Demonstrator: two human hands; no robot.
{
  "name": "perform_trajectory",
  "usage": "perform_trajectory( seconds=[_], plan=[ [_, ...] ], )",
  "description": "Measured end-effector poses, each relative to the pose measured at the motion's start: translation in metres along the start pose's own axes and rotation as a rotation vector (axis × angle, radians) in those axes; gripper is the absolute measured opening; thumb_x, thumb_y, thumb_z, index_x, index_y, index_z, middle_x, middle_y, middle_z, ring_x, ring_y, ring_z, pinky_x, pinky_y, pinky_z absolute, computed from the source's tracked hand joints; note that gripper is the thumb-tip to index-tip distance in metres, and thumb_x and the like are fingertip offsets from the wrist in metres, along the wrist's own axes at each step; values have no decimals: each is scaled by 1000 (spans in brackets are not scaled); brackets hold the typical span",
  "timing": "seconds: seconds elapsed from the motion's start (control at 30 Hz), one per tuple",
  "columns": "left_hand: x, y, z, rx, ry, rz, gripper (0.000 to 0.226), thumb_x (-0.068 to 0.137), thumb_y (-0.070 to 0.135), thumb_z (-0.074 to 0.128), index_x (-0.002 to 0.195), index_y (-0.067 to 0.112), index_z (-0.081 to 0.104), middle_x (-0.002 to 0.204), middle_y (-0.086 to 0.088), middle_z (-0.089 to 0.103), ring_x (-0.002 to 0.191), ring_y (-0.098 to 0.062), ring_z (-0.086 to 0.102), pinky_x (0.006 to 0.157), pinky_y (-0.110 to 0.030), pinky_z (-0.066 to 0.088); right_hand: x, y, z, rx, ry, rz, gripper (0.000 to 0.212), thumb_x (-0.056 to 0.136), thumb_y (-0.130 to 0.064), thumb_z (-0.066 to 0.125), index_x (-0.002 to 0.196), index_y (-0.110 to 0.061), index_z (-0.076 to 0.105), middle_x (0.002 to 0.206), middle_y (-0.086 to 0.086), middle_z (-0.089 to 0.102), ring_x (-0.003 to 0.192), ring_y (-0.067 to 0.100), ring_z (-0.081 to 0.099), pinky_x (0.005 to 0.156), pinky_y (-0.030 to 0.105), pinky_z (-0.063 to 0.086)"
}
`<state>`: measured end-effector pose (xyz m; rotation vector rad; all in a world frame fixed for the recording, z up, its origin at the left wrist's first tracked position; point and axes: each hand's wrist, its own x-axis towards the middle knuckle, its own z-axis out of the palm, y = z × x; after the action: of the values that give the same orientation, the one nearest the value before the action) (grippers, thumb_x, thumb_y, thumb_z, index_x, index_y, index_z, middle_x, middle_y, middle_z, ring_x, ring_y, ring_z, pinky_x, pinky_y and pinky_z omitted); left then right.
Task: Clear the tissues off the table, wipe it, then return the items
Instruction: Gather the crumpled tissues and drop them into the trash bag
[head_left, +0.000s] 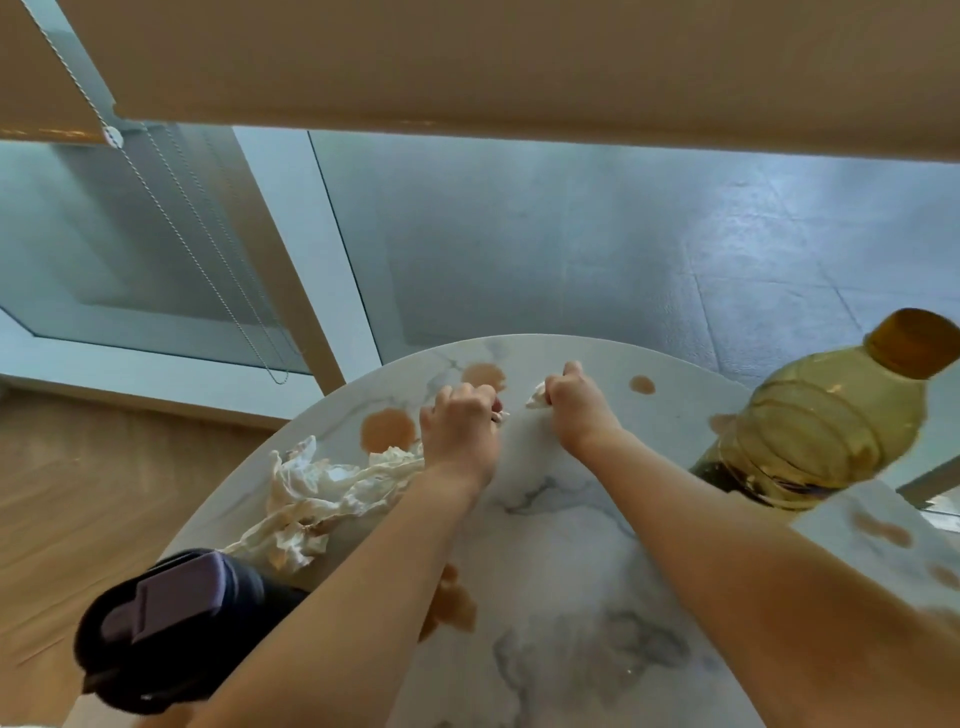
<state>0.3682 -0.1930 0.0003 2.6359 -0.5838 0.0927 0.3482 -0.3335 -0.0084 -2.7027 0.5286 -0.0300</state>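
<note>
A round white marble table (566, 551) carries several brown spill spots (387, 428). My left hand (460, 434) and my right hand (574, 405) are side by side near the far edge, both closed on a white tissue (519, 441) that hangs between them. A heap of crumpled, brown-stained tissues (317, 499) lies on the table's left side, touching my left wrist. A plastic bottle (826, 426) of amber liquid with a brown cap stands at the right. A dark tumbler (176, 629) with a purple flip lid stands at the near left.
The table's far edge is close to a glass window wall with a white frame (322, 260). A blind and its bead chain (171, 218) hang at the left. Wooden floor (67, 499) lies left of the table.
</note>
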Motion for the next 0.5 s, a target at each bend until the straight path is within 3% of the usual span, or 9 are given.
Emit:
perform_trajectory(
  seconds=[0.2, 0.4, 0.5],
  plan=[
    [-40, 34, -36, 30, 114, 77, 17, 88, 14, 52, 99, 19, 65, 104, 2, 64, 108, -23, 45, 76, -31, 22, -61, -8, -28, 173, 123, 18, 23, 85, 9, 41, 99, 5, 59, 109, 20, 46, 93, 35, 54, 78, 27, 39],
    [-126, 70, -75, -81, 150, 120, 15, 85, 11, 57, 97, 10, 66, 100, -9, 65, 102, -31, 51, 82, -38, 39, -180, -11, -65, 225, 239, -69, 21, 86, 6, 44, 98, 2, 61, 106, 20, 51, 92, 34, 58, 81, 26, 42],
    [-191, 92, -89, -86, 134, 148, 18, 83, 12, 56, 99, 12, 65, 101, -7, 65, 104, -28, 50, 84, -38, 40, -260, -1, -81, 261, 264, -70, 23, 85, 6, 45, 101, 1, 61, 109, 17, 50, 95, 29, 56, 79, 17, 37]
  ],
)
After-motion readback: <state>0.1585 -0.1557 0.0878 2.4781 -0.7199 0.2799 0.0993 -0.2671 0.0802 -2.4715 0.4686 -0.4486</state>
